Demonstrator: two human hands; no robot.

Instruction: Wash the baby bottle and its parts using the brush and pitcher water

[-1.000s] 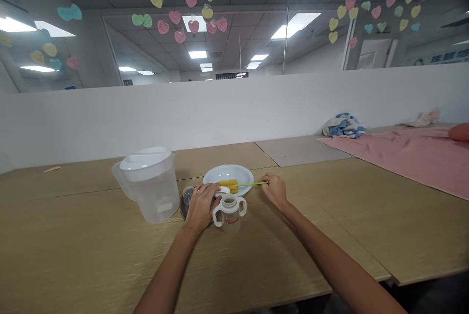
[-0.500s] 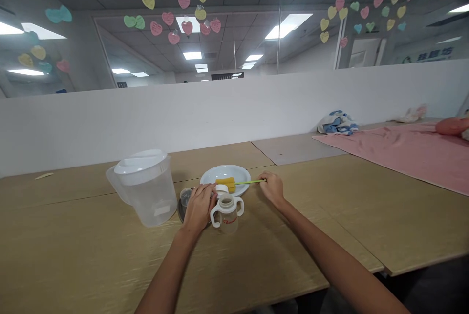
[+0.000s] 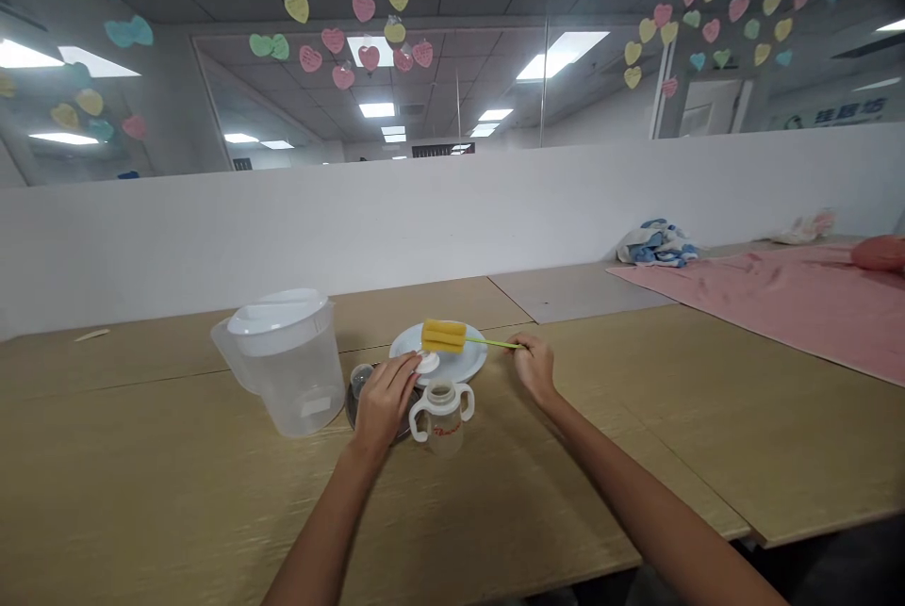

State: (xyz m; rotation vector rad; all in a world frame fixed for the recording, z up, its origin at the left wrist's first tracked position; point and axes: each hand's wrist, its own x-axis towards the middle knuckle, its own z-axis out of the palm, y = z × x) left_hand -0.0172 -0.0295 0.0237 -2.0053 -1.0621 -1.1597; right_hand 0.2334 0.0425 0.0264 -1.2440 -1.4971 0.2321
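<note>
My right hand (image 3: 534, 366) is closed around the thin green handle of a yellow sponge brush (image 3: 444, 336). The sponge head is over a white plate (image 3: 470, 366). Pinched in the fingers of my left hand (image 3: 386, 399) is a small white cap (image 3: 427, 362), just below the sponge. A clear bottle (image 3: 445, 427) with two white handles stands upright and uncapped in front of the plate. Partly hidden behind my left hand lies a dark round tray (image 3: 352, 410), with a small clear cup (image 3: 360, 378) at its left side.
A clear lidded pitcher (image 3: 301, 380) stands left of the tray. At the back right are a blue and white cloth (image 3: 657, 243) and a pink cloth (image 3: 778, 295). A white wall (image 3: 424, 220) runs behind the table (image 3: 176, 493).
The sponge has risen off the plate, with its handle still in my right hand. The white cap in my left hand has tilted. The whole view has shifted slightly.
</note>
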